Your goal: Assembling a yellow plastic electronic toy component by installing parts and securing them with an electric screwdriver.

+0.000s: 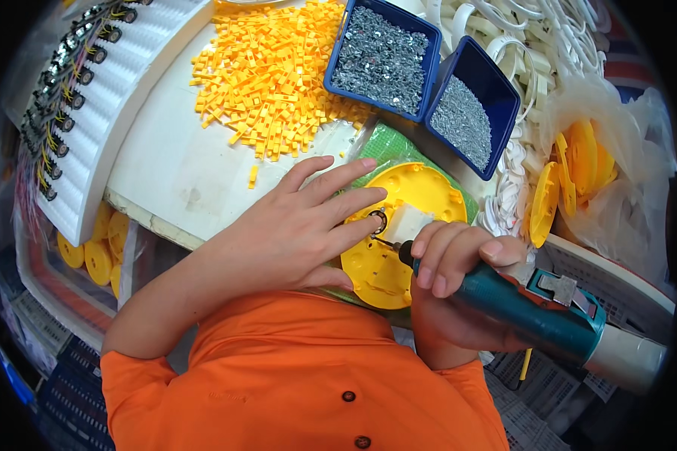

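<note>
A round yellow plastic housing (pixel 380 279) lies face-up at the middle of the worktable, on a green pad (pixel 389 144). My left hand (pixel 312 218) reaches over its left side with fingers spread, a fingertip at a small black round part (pixel 381 221) inside. Beside that part sits a white block (pixel 409 223). My right hand (pixel 459 263) is wrapped around a teal electric screwdriver (pixel 526 310), held tilted. Its thin bit points into the housing, close to the black part and my left fingers. Whether the tip touches a screw cannot be made out.
Behind the housing stand two blue bins of small metal screws (pixel 384 56) (pixel 465 120). A heap of small yellow pieces (pixel 274 71) covers the table's far side. A white foam tray (pixel 128 105) holds wired parts at left. Yellow covers (pixel 579 165) lie in plastic at right.
</note>
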Demonstrator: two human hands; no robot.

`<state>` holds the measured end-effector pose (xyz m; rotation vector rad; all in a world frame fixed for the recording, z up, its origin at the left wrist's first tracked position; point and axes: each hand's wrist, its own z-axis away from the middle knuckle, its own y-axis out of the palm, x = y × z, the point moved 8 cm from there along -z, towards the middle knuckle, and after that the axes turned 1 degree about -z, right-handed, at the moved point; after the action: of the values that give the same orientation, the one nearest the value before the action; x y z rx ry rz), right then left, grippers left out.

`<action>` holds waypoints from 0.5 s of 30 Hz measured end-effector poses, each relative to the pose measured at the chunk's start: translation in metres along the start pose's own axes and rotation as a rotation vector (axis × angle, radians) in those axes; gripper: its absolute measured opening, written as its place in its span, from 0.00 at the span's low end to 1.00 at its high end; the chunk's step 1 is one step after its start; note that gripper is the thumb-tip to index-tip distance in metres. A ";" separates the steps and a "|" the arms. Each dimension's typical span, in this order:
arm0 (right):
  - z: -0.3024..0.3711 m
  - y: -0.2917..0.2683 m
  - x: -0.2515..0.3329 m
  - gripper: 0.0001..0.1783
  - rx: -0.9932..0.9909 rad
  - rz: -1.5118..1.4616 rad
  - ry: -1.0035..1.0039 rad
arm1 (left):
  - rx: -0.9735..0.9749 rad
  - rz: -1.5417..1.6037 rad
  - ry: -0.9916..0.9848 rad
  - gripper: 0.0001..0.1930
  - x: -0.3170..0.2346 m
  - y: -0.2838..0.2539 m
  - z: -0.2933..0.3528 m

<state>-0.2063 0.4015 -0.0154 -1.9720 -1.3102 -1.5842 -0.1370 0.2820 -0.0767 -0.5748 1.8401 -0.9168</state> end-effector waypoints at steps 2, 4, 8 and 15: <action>0.001 0.001 -0.001 0.40 -0.013 0.019 0.005 | 0.021 0.016 -0.009 0.34 0.001 0.002 0.000; 0.000 0.007 -0.002 0.40 -0.028 0.040 0.011 | 0.007 0.013 -0.006 0.35 0.001 0.002 0.000; -0.001 0.009 -0.003 0.08 -0.071 0.137 -0.025 | 0.008 0.005 0.006 0.36 0.001 0.001 -0.002; -0.003 0.007 -0.005 0.12 0.067 0.166 -0.031 | -0.001 -0.004 0.023 0.37 0.000 0.003 -0.006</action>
<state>-0.2027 0.3934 -0.0172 -2.0152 -1.1613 -1.4198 -0.1420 0.2859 -0.0775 -0.5713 1.8607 -0.9291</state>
